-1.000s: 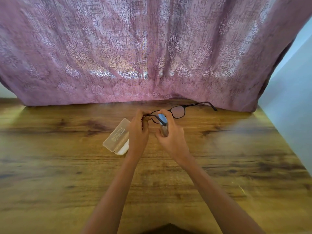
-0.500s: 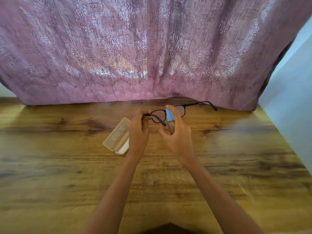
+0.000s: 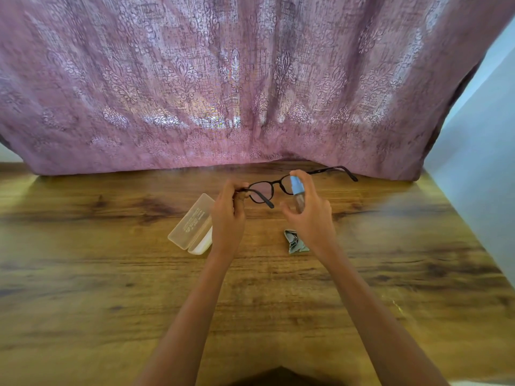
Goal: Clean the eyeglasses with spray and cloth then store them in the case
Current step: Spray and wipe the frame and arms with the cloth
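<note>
Our left fingers (image 3: 237, 192) are curled into a pinch on the eyeglasses (image 3: 275, 183), at the corner where the near temple meets the front. The left hand (image 3: 227, 215) holds the black frame up, with both temples unfolded. The near temple slants towards 4 o'clock, and the far one runs out to 3 o'clock, its tip against the hem of the curtain (image 3: 250, 79).

Our right fingers (image 3: 302, 175) are wrapped round the spray bottle (image 3: 296, 190), the forefinger lying over its blue head and the thumb on the near side. The right hand (image 3: 312, 218) holds the bottle nearly upright, and in our view it overlaps the right lens of the eyeglasses. We cannot tell whether it touches the lens.

At 8 o'clock from the left hand the case (image 3: 192, 224) lies open on the table (image 3: 111, 288), its clouded lid turned back and its white base partly hidden behind the wrist. At 7 o'clock from the right hand the grey-green cloth (image 3: 295, 242) lies crumpled on the wood, its right edge behind that wrist.

The mauve patterned curtain fills the view at 12 o'clock, and a pale wall (image 3: 479, 162) stands at 3 o'clock.
</note>
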`<state>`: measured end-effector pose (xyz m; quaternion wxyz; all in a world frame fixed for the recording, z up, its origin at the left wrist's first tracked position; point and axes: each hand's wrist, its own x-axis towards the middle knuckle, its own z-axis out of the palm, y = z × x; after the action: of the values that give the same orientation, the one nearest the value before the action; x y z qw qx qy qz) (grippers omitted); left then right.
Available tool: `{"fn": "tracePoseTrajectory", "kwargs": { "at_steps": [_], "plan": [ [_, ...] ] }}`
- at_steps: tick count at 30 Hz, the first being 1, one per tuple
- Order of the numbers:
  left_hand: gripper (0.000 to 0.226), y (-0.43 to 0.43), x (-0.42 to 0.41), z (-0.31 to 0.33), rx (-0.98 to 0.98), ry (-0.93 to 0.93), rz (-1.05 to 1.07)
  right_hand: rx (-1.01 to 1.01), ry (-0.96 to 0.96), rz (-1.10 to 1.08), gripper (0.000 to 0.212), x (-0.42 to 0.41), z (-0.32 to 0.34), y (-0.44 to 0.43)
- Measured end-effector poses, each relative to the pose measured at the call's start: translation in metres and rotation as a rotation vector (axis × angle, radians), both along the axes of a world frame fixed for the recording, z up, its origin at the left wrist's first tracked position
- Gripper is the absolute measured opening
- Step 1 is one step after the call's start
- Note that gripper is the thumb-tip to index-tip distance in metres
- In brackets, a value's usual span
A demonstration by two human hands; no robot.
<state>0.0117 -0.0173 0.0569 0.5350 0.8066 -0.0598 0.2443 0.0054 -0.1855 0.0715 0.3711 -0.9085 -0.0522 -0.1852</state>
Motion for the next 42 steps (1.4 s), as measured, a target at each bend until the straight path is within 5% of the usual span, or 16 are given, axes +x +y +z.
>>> {"fn": "tracePoseTrajectory", "kwargs": {
  "at_steps": [9, 14, 19, 33, 42],
  "plan": [
    [0.016, 0.000, 0.000, 0.000, -0.006, 0.019, 0.007, 0.026, -0.087, -0.049, 0.046, -0.007, -0.014, -0.003],
    [0.009, 0.002, 0.002, -0.005, -0.044, 0.073, 0.042, 0.169, 0.040, -0.193, 0.056, -0.013, -0.030, -0.029],
    [0.010, 0.001, 0.003, -0.005, -0.043, 0.076, 0.059, 0.321, 0.104, -0.211, 0.020, -0.009, -0.052, -0.058],
    [0.021, -0.001, 0.002, -0.002, -0.056, 0.082, 0.058, 0.247, 0.224, -0.303, 0.025, -0.007, -0.092, -0.070],
    [0.016, 0.000, 0.007, -0.003, -0.045, 0.081, 0.058, 0.298, 0.249, -0.317, 0.047, -0.010, -0.094, -0.070]
  ]
}}
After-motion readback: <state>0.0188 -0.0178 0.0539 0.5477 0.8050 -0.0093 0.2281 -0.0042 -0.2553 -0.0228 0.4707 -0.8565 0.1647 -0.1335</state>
